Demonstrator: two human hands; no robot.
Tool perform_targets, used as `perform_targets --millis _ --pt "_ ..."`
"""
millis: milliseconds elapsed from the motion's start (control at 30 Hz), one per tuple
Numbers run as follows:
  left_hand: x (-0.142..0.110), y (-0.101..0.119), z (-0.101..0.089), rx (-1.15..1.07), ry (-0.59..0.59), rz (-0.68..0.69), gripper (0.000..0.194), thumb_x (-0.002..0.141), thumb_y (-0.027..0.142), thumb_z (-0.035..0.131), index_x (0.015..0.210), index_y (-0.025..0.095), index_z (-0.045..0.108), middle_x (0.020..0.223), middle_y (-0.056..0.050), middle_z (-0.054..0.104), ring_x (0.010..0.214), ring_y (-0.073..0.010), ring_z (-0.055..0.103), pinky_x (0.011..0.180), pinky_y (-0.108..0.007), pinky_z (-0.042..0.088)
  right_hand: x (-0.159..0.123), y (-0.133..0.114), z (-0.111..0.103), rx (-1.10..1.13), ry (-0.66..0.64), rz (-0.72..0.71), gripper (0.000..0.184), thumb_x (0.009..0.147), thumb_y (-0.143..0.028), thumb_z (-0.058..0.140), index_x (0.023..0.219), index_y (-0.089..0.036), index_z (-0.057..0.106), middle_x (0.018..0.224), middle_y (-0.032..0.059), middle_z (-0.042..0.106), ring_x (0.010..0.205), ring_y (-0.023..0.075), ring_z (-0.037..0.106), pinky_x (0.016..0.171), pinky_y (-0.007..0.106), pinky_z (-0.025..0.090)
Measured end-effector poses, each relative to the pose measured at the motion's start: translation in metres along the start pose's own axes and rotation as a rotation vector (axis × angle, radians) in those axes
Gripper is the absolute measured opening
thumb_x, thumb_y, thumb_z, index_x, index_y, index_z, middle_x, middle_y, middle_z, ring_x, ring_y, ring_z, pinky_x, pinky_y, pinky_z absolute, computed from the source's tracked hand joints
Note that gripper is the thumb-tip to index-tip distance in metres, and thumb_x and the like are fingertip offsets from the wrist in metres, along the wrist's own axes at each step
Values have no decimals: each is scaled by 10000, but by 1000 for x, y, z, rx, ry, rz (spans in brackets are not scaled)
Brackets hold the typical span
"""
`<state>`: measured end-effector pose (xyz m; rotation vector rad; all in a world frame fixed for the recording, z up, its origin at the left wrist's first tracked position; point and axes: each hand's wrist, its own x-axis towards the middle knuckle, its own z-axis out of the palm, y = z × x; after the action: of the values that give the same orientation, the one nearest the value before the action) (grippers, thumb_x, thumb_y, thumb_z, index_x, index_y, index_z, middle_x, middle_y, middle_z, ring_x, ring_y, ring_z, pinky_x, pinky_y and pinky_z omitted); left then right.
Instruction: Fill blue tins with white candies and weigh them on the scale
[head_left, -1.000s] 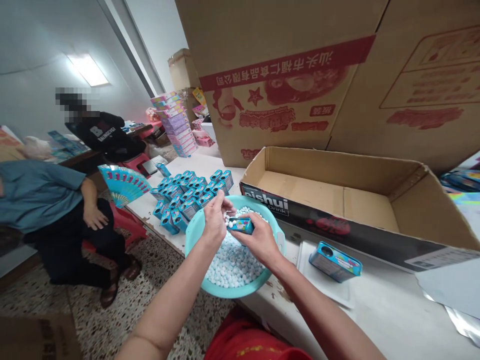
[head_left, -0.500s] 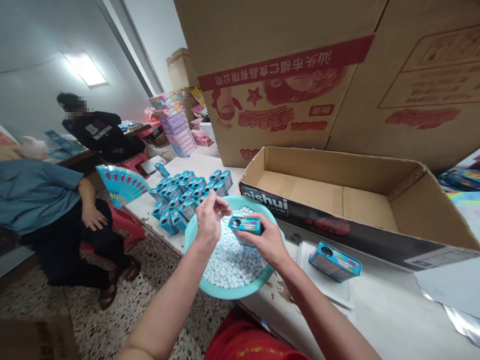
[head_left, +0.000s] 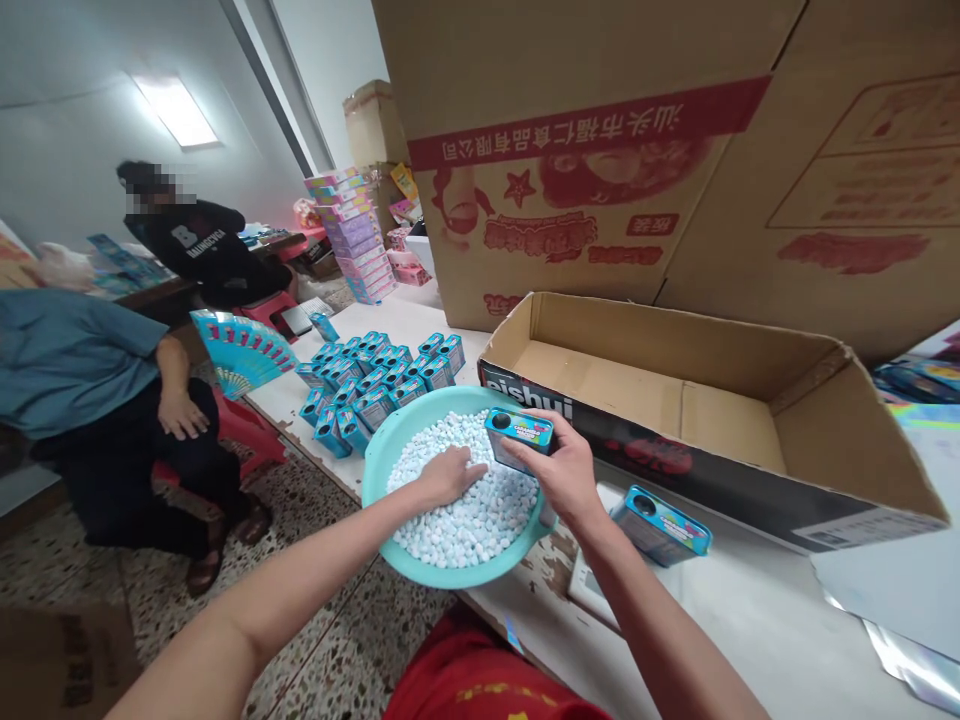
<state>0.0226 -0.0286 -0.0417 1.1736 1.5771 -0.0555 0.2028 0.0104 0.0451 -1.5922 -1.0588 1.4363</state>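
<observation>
My left hand rests in small white and pale-blue round candies, which lie in a turquoise basin. Its thumb and forefinger show a little apart; the other fingertips are partly hidden among the candies. My right hand grips a blue candy box over the basin's right side. The box is held upright, with a dark round hole in its top. Another blue box with the same kind of hole stands behind my right forearm, by a white tray-like thing.
Several blue boxes stand grouped left of the basin. An open cardboard tray lies behind on the right, before a large carton. Stacked pastel boxes stand farther back. Two people sit at the left, one near a blue fan-shaped item.
My left hand has gone from above the basin, beside the box top, down into the candies. My right hand has shifted slightly right and up with the box.
</observation>
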Motion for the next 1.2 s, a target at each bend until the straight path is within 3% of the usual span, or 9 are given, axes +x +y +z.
perform_targets --millis 100,267,433,600,833,1200 --pt "-6 -3 -7 -190 37 -27 296 638 433 684 621 195 510 655 -30 548 769 -233 569 716 -311 430 0 7 1 -66 -25 -32 428 631 -445 786 953 -189 669 908 45 676 831 225 620 796 353 490" --pt "-12 7 -30 -697 108 -171 387 573 528 655 607 187 477 558 8 465 459 -108 422 421 -214 285 0 20 7 -161 -80 -95 380 688 -442 751 964 -197 657 963 58 668 873 239 616 846 377 472" --pt "-16 44 -61 -1134 168 -126 364 537 464 647 682 178 476 588 30 468 444 -57 396 388 -169 249 -1 23 22 -278 -143 -159 323 715 -391 739 964 -208 644 963 50 650 903 245 605 822 362 457" --pt "-12 72 -62 -1569 362 18 330 568 342 732 661 167 468 569 40 500 513 -94 518 493 -216 440 -7 20 39 -395 -244 -198 280 708 -241 747 959 -206 627 970 37 637 913 235 595 788 342 439" --pt "-16 84 -55 -1475 547 128 406 580 416 785 669 164 479 583 54 492 454 -75 474 429 -213 403 -9 15 43 -381 -239 -186 291 692 -231 777 950 -204 644 943 31 644 887 220 598 768 326 438" --pt "-18 84 -53 -1294 548 129 429 590 456 781 724 167 494 618 46 510 511 -78 516 486 -198 454 -7 18 41 -303 -236 -176 305 682 -210 780 959 -216 650 944 19 639 888 212 602 775 323 444"
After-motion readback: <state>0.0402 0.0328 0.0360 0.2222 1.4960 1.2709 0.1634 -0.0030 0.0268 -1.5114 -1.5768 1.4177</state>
